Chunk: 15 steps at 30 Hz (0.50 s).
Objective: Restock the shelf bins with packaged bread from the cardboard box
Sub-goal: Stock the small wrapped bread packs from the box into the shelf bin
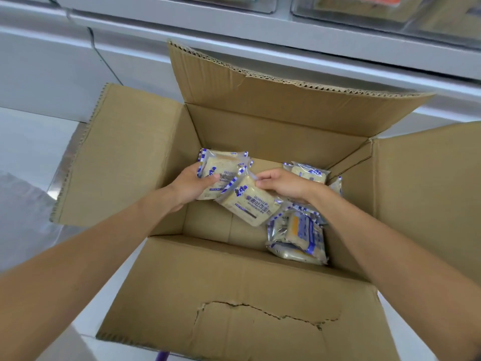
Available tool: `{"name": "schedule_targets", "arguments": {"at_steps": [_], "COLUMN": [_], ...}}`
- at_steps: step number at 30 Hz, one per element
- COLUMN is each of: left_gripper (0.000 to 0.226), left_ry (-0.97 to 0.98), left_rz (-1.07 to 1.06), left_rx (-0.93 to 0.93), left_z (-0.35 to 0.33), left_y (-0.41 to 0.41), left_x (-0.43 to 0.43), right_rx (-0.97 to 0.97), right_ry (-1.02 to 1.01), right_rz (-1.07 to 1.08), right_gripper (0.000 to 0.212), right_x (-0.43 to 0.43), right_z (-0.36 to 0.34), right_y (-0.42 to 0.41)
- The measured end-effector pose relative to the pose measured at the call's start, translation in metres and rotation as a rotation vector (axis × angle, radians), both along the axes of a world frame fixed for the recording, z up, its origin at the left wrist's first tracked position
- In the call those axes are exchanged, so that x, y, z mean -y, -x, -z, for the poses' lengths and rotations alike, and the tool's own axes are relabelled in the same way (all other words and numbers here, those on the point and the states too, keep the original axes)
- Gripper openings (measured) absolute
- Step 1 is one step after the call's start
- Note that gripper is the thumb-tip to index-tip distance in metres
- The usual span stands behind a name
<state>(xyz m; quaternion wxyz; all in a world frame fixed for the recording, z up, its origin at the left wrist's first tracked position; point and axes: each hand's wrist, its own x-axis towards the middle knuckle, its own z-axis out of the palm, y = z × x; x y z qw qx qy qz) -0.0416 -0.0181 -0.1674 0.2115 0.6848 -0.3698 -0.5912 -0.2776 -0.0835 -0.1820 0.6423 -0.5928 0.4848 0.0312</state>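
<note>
An open cardboard box [260,295] fills the view, flaps folded out. Both my hands reach down inside it. My left hand [191,185] grips a small stack of blue-and-white bread packets [221,165] near the box's far left. My right hand [279,185] pinches the top edge of another bread packet [248,204], which hangs tilted against the stack. More bread packets [296,235] lie piled at the box's right side, and one bread packet [309,173] rests in the far right corner. Part of the box floor [208,225] shows bare.
A white shelf ledge [260,48] runs across just beyond the box. Clear shelf bins [377,9] with packaged goods sit at the top right edge. White floor [26,147] lies left of the box. The near flap [260,321] has a torn patch.
</note>
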Motion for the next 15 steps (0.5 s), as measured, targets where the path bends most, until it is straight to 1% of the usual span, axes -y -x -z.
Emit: {"name": "schedule_targets", "arguments": {"at_steps": [1,2,3,4,6,7,8,9,10,11,12,13,14,15], "left_gripper": [0.048,0.06,0.062,0.059,0.059,0.054,0.045,0.041,0.046,0.056,0.066,0.07,0.067,0.06], "left_ry": [-0.024,-0.048,-0.055,-0.062,-0.04,-0.001,0.04,0.078,0.094,0.083,0.073,0.075,0.095,0.132], "left_rz": [0.036,0.082,0.119,0.142,0.113,0.067,0.018,-0.033,-0.087,-0.121,-0.12,-0.072,-0.002,0.068], "left_rx": [-0.001,0.017,0.013,0.008,-0.024,-0.053,-0.066,-0.079,-0.1,-0.124,-0.149,-0.166,-0.151,-0.114], "left_z": [-0.001,-0.003,-0.007,-0.012,-0.017,-0.024,-0.031,-0.04,-0.05,-0.059,-0.069,-0.083,-0.095,-0.108], "left_y": [0.004,0.008,0.013,0.018,0.025,0.028,0.03,0.031,0.031,0.032,0.034,0.039,0.044,0.049], "left_x": [0.003,0.005,0.007,0.008,0.01,0.011,0.013,0.015,0.018,0.021,0.022,0.021,0.021,0.021], "right_rx": [0.004,0.014,0.019,0.029,0.056,0.054,0.027,-0.019,-0.056,-0.067,-0.031,0.03,0.101,0.17], "right_ry": [0.017,0.032,0.045,0.063,0.151,0.225,0.312,0.372,0.361,0.279,0.174,0.081,0.038,0.032], "right_rz": [-0.005,-0.001,0.015,0.039,0.121,0.186,0.262,0.327,0.37,0.389,0.395,0.391,0.389,0.409], "right_gripper": [0.015,0.015,0.019,0.022,0.028,0.035,0.048,0.066,0.084,0.095,0.095,0.082,0.063,0.049], "right_x": [0.004,0.008,0.011,0.013,0.014,0.014,0.015,0.015,0.015,0.012,0.009,0.004,0.001,-0.002], "right_z": [-0.008,-0.015,-0.022,-0.029,-0.046,-0.054,-0.061,-0.069,-0.076,-0.086,-0.094,-0.105,-0.115,-0.126], "right_y": [0.0,-0.001,-0.003,-0.004,-0.006,-0.006,-0.002,0.003,0.008,0.012,0.015,0.017,0.019,0.021]}}
